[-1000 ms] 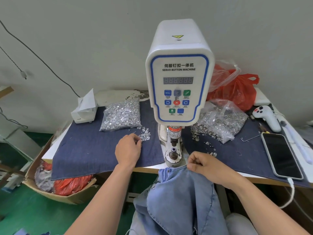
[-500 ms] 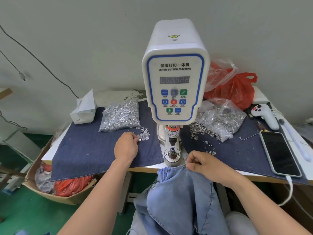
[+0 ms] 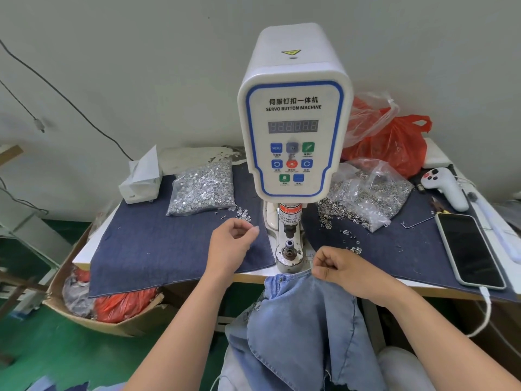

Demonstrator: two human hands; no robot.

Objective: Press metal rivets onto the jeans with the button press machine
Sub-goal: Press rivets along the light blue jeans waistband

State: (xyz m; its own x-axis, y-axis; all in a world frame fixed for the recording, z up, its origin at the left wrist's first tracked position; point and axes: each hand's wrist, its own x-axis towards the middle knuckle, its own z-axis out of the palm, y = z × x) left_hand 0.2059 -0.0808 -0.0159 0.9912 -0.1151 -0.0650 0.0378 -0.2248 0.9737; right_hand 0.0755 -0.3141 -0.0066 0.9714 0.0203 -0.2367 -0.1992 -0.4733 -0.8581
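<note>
The left hand (image 3: pixel 229 244) hovers over the dark cloth (image 3: pixel 158 249) left of the press machine (image 3: pixel 294 131), its grip pinching a small rivet (image 3: pixel 256 228), while the right hand (image 3: pixel 342 268) pinches the jeans (image 3: pixel 304 328) at the tabletop's (image 3: pixel 439 289) near edge.

A single head-worn wide-angle camera looks forward and down from close above the near table edge (image 3: pixel 180 277). The button press machine (image 3: pixel 294 114) stands centred, facing it (walls bend outward), both forearms entering from below.
</note>
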